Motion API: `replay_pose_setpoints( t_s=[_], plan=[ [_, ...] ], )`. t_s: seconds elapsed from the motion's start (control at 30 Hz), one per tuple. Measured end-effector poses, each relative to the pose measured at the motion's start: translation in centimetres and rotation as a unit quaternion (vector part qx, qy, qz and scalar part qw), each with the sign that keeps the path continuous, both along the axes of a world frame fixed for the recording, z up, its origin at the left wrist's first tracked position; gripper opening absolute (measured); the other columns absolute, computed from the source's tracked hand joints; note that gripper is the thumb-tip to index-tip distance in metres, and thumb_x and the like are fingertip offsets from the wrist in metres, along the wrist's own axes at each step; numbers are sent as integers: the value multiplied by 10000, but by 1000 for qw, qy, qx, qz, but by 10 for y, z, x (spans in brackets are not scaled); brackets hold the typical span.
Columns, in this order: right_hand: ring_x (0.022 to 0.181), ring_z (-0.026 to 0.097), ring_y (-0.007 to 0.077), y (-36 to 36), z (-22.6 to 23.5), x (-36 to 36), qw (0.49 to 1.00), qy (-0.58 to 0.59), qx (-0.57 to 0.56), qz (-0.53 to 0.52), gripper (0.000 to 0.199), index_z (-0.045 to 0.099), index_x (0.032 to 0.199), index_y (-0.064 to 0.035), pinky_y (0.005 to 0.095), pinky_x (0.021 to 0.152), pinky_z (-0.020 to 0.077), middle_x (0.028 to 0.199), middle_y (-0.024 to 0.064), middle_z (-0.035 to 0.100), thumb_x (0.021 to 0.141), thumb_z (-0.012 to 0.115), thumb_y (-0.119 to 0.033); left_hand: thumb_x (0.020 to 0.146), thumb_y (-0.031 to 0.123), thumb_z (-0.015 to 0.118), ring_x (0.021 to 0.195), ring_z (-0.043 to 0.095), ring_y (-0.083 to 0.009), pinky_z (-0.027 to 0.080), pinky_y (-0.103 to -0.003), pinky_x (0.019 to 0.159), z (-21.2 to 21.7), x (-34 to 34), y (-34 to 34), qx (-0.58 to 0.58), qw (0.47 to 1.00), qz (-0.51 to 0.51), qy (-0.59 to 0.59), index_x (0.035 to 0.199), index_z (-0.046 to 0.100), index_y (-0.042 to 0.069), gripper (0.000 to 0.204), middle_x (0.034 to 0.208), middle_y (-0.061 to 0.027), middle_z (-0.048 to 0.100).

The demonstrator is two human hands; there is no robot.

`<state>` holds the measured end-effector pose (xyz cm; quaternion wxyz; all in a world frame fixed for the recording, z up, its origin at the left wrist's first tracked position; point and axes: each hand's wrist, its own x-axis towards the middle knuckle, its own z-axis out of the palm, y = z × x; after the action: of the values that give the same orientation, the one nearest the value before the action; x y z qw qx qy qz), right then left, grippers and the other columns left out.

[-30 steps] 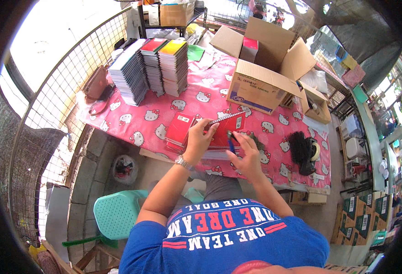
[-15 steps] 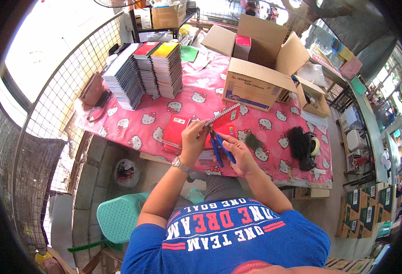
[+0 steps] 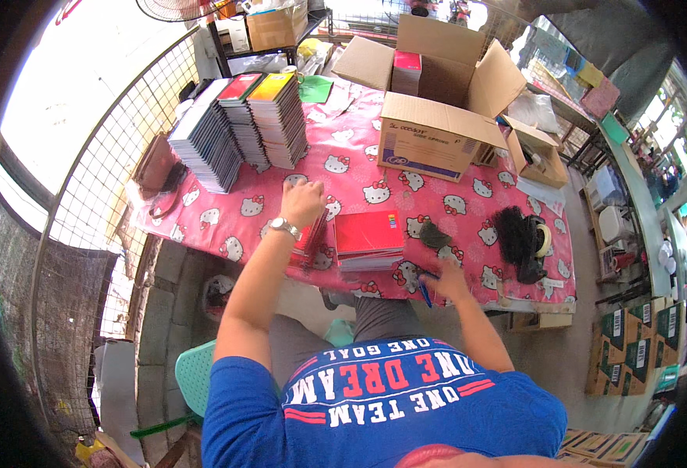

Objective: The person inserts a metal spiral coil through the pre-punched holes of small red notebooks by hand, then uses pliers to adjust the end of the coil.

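Notebooks: red stack (image 3: pixel 369 240) on the pink tablecloth (image 3: pixel 226 218), near the front edge, between my hands. My left hand (image 3: pixel 303 204), fingers curled, rests on a second, smaller red pile (image 3: pixel 310 243) just left of that stack; how firmly it grips I cannot tell. My right hand (image 3: pixel 446 282) sits at the table edge, closed around a blue pen (image 3: pixel 424 290). Tall notebook stacks (image 3: pixel 238 125) at far left. Open cardboard box (image 3: pixel 433 140) behind. Black bundle (image 3: pixel 515 238) and tape roll (image 3: pixel 542 240) to the right.

Stationery stall: stacked notebooks (image 3: pixel 238 125), cartons (image 3: pixel 437 117).
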<state>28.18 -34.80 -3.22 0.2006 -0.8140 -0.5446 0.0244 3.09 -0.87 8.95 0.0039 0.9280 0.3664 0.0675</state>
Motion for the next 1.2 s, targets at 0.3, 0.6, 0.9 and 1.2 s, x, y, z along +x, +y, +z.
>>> replay_pose_setpoints(
  t_s=[0.3, 0.6, 0.9, 1.2],
  plan=[
    [1036, 599, 326, -27, -18, 168, 936, -172, -123, -281, 275, 637, 1044, -49, 446, 864, 524, 1081, 139, 604, 861, 677, -251, 855, 212, 612, 1163, 570, -314, 457, -492, 951, 3, -20, -12, -47, 996, 82, 5, 1211, 612, 119, 368, 1230, -115, 614],
    [993, 660, 337, -12, -3, 174, 924, -126, -105, -345, 216, 639, 1043, -44, 473, 804, 558, 1032, 151, 640, 949, 479, -155, 796, 240, 701, 1013, 604, -253, 498, -384, 892, 30, 25, -143, 19, 941, -309, -138, 1039, 642, 88, 293, 1021, -67, 631],
    [1018, 645, 358, 8, 36, 163, 943, -55, -14, -328, 219, 681, 1060, -60, 452, 862, 536, 1052, 187, 649, 885, 574, -135, 802, 141, 614, 870, 645, -248, 553, -364, 754, 41, 23, -133, 34, 938, -327, -112, 970, 640, 99, 175, 939, -53, 646],
    [865, 582, 154, 71, 142, -6, 921, 301, 231, 93, 222, 732, 1105, -97, 302, 785, 475, 914, 56, 651, 886, 703, -120, 889, 187, 600, 970, 626, -287, 449, -441, 883, 63, 37, -124, 18, 956, -232, -181, 1031, 563, 75, 185, 944, -111, 657]
  ],
)
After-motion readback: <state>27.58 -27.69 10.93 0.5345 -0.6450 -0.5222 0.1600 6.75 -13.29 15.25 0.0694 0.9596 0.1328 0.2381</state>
